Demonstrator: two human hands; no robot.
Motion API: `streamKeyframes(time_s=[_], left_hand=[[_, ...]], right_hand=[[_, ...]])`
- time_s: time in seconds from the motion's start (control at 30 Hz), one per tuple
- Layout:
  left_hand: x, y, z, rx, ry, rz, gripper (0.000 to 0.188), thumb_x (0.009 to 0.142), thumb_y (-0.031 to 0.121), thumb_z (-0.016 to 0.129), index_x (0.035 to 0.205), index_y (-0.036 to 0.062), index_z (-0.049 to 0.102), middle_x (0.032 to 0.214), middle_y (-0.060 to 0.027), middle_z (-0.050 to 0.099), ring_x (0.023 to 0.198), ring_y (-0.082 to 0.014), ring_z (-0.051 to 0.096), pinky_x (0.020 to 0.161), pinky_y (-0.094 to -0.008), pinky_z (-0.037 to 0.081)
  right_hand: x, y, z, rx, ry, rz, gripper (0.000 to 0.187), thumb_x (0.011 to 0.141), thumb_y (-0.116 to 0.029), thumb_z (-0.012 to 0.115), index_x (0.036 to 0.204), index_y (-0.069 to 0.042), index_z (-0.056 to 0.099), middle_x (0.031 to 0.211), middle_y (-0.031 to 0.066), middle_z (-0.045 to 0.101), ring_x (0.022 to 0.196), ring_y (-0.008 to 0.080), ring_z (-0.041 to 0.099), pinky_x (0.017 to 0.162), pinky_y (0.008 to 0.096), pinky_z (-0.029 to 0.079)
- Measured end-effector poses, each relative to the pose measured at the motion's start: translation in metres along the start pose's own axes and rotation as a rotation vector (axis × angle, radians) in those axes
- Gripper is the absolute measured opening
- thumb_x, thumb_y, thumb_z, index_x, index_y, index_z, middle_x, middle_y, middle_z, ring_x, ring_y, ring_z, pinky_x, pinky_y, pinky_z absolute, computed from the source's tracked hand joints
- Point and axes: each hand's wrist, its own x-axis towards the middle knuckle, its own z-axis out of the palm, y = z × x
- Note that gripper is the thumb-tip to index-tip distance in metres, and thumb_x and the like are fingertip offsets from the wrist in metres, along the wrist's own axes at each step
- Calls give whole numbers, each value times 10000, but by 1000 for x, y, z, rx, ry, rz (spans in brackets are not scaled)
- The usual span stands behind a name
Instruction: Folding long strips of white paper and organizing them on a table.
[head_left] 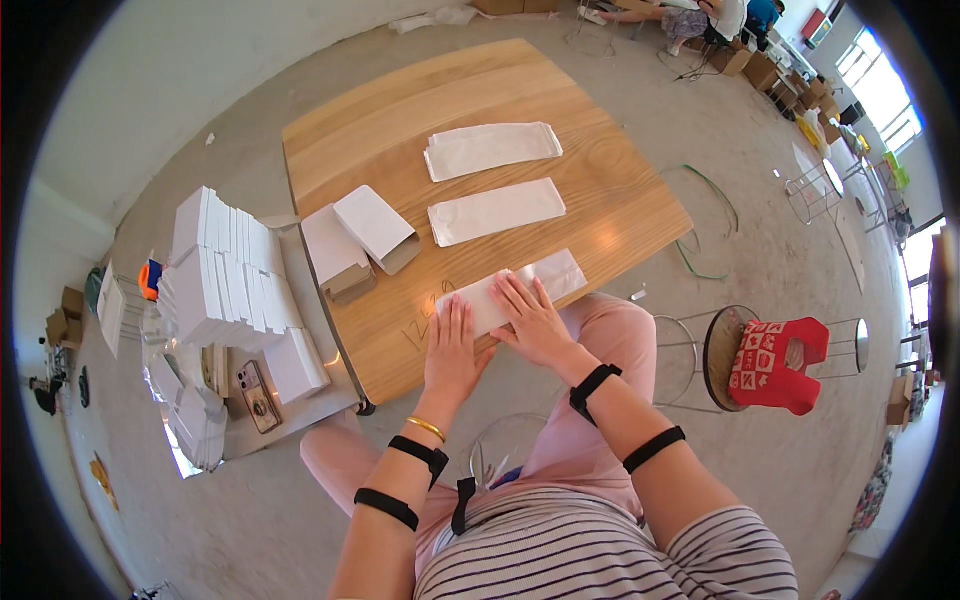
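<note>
Close to the table's near edge lies a flat white folded packet (pixel 560 272), thin like paper or plastic film. My left hand (pixel 455 350) rests flat on its left end, fingers stretched out. Palm down, my right hand (pixel 535 325) presses on its middle, fingers straight and slightly spread. The hands' thumbs come close together at the packet's near edge. Beyond them are two similar flat white piles, a middle one (pixel 497 212) and a farther one (pixel 493 150). Left of these, two white cardboard boxes (pixel 376 220) overlap, their open ends facing me.
All this lies on a wooden table (pixel 400 110). A lower side surface at left holds stacked white boxes (pixel 225 270), a phone (pixel 258 396) and clear plastic wrapping (pixel 195 420). On a stool at right sits a red bag (pixel 780 365). Green strapping (pixel 712 195) lies on the floor.
</note>
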Motion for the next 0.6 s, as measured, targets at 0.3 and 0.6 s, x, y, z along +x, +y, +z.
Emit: streamKeyframes(time_s=[0.3, 0.6], left_hand=[[-11, -5, -5, -21, 56, -22, 833, 952, 474, 545, 1559, 26, 194, 1607, -272, 140, 1500, -418, 118, 1201, -573, 98], [-31, 9, -20, -310, 223, -122, 735, 970, 332, 552, 1540, 0, 227, 1605, -270, 151, 1488, -454, 134, 1188, -574, 126]], right_hand=[[38, -3, -17, 80, 25, -36, 701, 982, -493, 488, 1544, -121, 297, 1621, 130, 231, 1505, 282, 194, 1208, 538, 129], [116, 22, -1, -5, -3, 309, 681, 973, -446, 520, 1516, -72, 346, 1588, 133, 295, 1506, 286, 181, 1219, 502, 124]])
